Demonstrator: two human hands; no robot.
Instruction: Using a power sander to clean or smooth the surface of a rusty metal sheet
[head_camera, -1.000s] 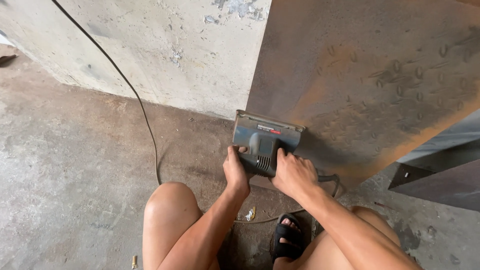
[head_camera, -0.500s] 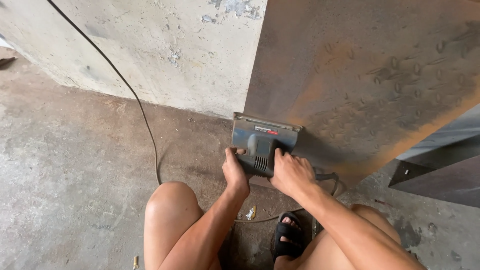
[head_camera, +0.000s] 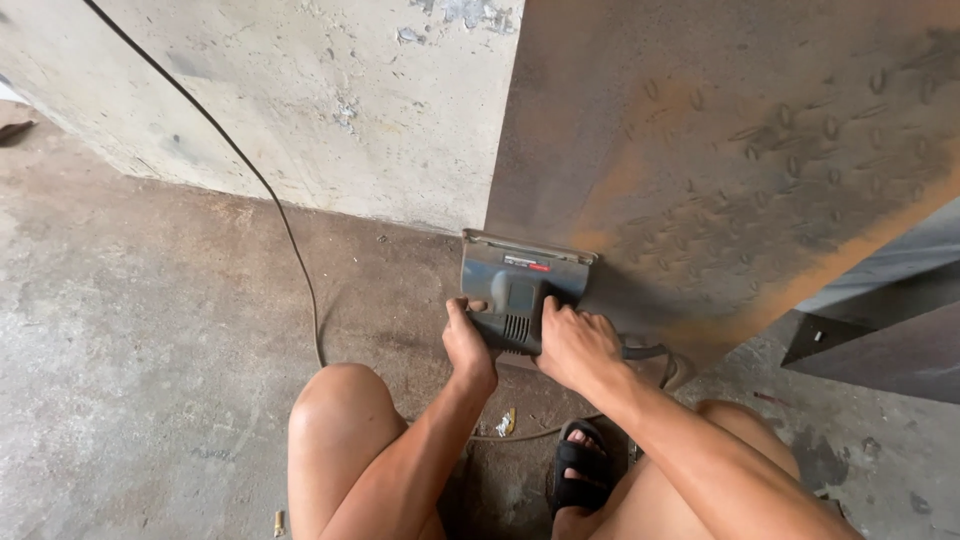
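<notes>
1 grey power sander (head_camera: 520, 285), 1 rusty steel plate (head_camera: 740, 150), 1 black cable (head_camera: 250, 170), 2 hands: left hand (head_camera: 468, 345) & right hand (head_camera: 575, 345), 1 black sandal (head_camera: 580, 470)

- Two bare forearms reach in from the near edge, with no sleeves, gloves, watch or bracelet showing.
- The left hand (head_camera: 468, 345) is bare, with short fingers (head_camera: 462, 305) and no rings visible.
- The right hand (head_camera: 577, 343) is bare too, broad across the knuckles, also without rings.
- Both knees and thighs are uncovered; any clothing above them lies out of view.
- One foot, near and right of centre, wears a black open-toed sandal (head_camera: 579, 470) with two wide straps; the toes show.
</notes>
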